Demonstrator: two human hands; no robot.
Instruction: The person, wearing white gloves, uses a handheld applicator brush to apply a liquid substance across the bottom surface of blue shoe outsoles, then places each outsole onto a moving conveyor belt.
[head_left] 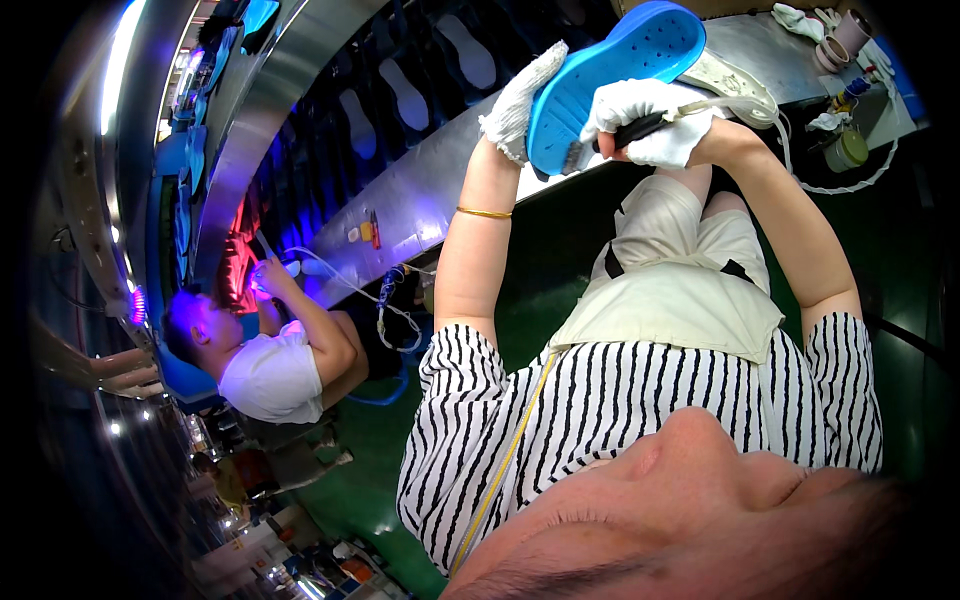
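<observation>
A blue shoe sole (620, 50) is held up at the top of the head view, its inner side facing me and dotted with small dark holes. My left hand (522, 102), in a white knitted glove, grips its left edge. My right hand (655, 118), also gloved with some fingertips bare, is closed around a black-handled brush (638, 130) with a pale tube running to it. The brush's bristles (574, 157) are at the near end of the sole, seemingly touching it. Behind my right hand, a white sole (738, 82) lies on the metal bench (790, 80).
Several pale soles (405, 95) sit on a dark conveyor beyond the bench edge. Cups (838, 42), a white glove (797, 20) and a green container (848, 150) are at right, near a looping white hose (850, 188). A co-worker (275, 370) sits at left under purple light.
</observation>
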